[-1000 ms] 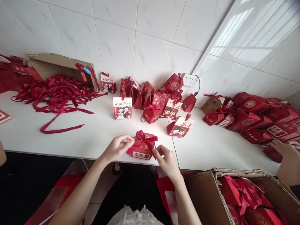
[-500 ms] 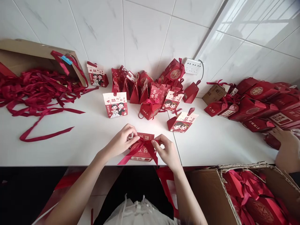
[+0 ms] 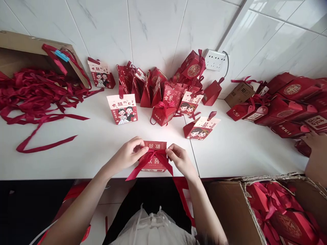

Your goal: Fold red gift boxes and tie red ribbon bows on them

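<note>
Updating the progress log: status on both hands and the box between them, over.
Left hand, right hand: each pinching one side of ribbon bow. Red box beneath, on white table. Nothing seen blocking; bow-tied box behind sits apart.

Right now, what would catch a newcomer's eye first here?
Probably the shiny red ribbon bow on a small red paper box, between the left hand and right hand. Then, far left, the tangled red ribbon heap spilling from a brown cardboard box, and, far right, stacked red paper boxes.
</note>
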A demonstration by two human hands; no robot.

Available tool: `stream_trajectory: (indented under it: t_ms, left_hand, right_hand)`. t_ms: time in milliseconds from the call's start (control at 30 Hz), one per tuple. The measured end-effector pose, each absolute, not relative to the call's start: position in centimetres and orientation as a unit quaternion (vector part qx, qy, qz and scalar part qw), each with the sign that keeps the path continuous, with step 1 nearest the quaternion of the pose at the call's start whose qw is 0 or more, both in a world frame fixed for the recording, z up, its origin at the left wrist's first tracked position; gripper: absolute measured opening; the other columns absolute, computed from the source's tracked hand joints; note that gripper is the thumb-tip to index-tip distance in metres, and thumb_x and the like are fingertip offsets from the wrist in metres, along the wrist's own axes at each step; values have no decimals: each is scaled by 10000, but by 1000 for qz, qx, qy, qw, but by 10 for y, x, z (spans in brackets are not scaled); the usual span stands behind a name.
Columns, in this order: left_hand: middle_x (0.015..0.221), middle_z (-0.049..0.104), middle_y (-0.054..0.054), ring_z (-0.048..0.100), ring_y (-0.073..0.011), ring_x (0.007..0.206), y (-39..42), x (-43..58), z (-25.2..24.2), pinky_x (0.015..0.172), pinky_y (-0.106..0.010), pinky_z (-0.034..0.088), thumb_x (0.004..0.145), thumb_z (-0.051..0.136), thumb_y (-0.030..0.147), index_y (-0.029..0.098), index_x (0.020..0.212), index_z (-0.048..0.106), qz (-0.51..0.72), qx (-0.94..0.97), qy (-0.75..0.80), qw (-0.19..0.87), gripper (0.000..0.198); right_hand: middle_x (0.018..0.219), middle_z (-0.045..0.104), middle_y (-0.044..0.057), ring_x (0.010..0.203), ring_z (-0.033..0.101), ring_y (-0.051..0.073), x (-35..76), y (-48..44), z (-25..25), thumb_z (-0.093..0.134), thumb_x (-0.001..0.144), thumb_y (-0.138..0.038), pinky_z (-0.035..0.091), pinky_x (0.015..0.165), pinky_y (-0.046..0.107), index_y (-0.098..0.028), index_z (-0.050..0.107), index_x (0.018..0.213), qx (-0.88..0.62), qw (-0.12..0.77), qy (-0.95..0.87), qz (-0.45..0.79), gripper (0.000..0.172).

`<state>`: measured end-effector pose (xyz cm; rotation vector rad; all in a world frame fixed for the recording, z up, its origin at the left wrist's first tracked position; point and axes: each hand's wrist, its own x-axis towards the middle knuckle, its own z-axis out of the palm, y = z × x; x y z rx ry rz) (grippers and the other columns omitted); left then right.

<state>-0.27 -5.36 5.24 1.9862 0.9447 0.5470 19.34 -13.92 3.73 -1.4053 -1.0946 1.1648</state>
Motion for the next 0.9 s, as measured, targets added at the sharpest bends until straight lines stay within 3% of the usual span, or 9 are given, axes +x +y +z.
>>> stream_trajectory:
  t_ms: [333,533,700,833,900]
  left_hand:
    - [680,407,19,408,-121,608,-71,1,31,587,-250,376,855,446,330,210,641,366,326,743,409,418,259]
    - [707,431,10,421,-128,633,-75,5,25,574,-248,371,852,434,317,214,652,369,344,741,417,398,234]
    - [719,446,7,441,-123,629,-80,11,25,580,-243,404,840,459,322,211,650,392,365,744,415,375,230]
    - [826,500,1,519,-117,646,-84,14,24,601,-245,449,814,519,360,215,897,469,382,700,428,425,175]
    - [783,504,20,525,-116,617,-85,14,24,580,-241,444,799,544,408,221,941,428,376,657,457,468,262]
  right_hand:
    - [595,410,-41,543,367,87,186,-140,30,613,746,-565,310,524,223,-192,424,628,-557,527,-366,527,434]
    - [639,476,-20,567,436,104,184,-141,16,575,805,-517,366,543,231,-199,423,652,-506,565,-330,561,384]
    - [619,498,-30,522,423,96,187,-143,14,562,801,-532,375,523,234,-200,444,677,-542,556,-358,519,374]
    - [668,534,-48,540,431,104,188,-147,20,608,763,-512,359,521,228,-233,437,938,-584,565,-372,450,371]
    - [659,524,-43,549,433,109,187,-148,23,560,782,-556,360,525,233,-227,434,890,-602,558,-374,432,369]
